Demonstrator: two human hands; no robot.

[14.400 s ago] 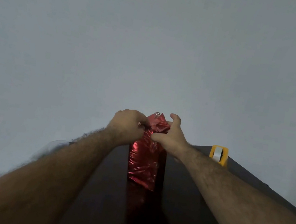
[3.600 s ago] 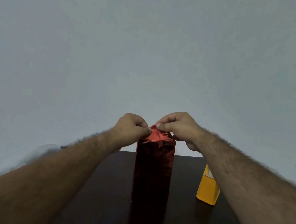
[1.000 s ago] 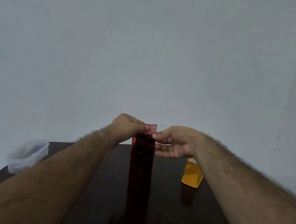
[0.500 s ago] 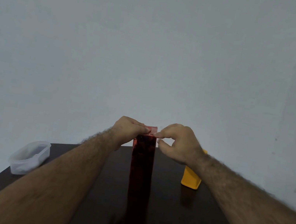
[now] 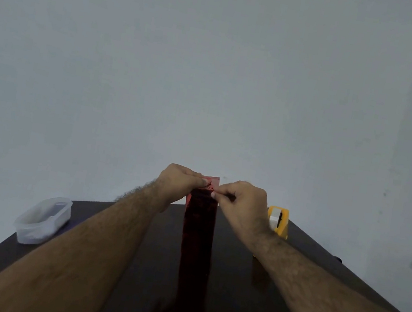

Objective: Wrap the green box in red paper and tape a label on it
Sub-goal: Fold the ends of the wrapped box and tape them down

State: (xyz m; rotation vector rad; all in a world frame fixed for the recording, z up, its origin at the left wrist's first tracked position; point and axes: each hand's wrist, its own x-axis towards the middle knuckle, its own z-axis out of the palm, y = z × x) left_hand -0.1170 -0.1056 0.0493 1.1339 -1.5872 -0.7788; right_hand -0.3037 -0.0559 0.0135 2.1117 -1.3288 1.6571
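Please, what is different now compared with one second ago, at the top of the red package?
The right hand turned from palm-open beside the top to knuckles-up, its fingertips now pinching the red paper at the top edge. The left hand kept its grip there. The package stays upright; the yellow tape dispenser and the plastic container did not move.

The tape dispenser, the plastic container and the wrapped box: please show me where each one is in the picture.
tape dispenser [image 5: 278, 220], head view, on its yellow body beside the white roll.
plastic container [image 5: 41, 221], head view, on its clear near wall.
wrapped box [image 5: 198, 233], head view, on its dark red front face.
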